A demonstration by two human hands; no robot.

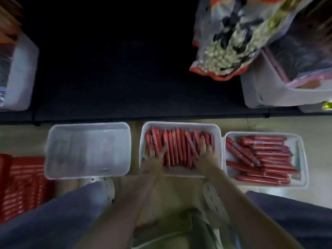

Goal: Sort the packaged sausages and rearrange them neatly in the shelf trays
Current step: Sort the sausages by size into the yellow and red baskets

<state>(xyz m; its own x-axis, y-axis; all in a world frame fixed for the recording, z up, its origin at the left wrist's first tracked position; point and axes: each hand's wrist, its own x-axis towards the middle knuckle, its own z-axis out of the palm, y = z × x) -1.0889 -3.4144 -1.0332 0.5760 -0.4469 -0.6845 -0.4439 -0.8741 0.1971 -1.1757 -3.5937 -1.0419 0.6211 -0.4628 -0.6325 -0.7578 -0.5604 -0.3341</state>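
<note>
Floor (319, 159), red basket (21, 186), clear tray (88, 150), left hand (154, 159), right hand (206, 153) seemingly flat on sausages (179, 148)

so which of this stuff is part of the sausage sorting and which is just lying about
Job: middle tray, lined-up sausages, right tray, jumbled sausages, empty tray.
Lying about: red basket, snack bag, left bin, right bin.

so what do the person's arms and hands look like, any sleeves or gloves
The left hand and right hand wear no gloves, and both arms are bare, with no sleeves in view. The picture is too blurred to tell rings or a watch.
</note>
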